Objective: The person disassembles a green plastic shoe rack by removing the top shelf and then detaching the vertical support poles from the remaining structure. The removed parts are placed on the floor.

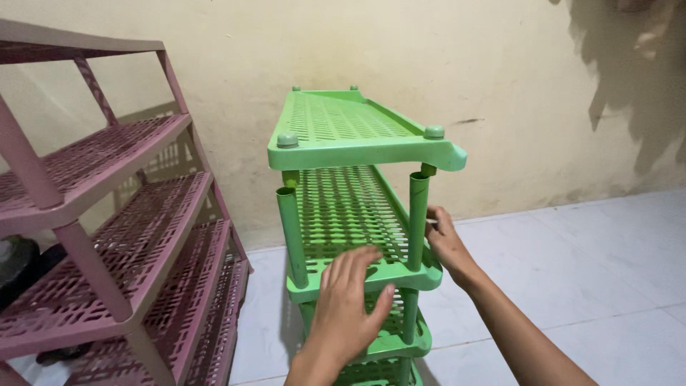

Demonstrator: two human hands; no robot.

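Note:
A green plastic shelf rack (361, 154) with several slotted tiers stands on the floor against the wall. Its top tier sits tilted, lifted off the front posts. My left hand (348, 307) hovers with fingers spread over the front edge of the second tier, holding nothing. My right hand (446, 243) grips the right edge of that second tier, just beside the front right green post (418, 218). The front left post (292, 236) stands free of both hands.
A taller pink plastic shelf rack (107, 236) fills the left side, close to the green one. A dark object (18, 268) lies behind its lower tiers. Pale floor tiles (572, 271) stretch to the right, and a cream wall (500, 86) stands behind.

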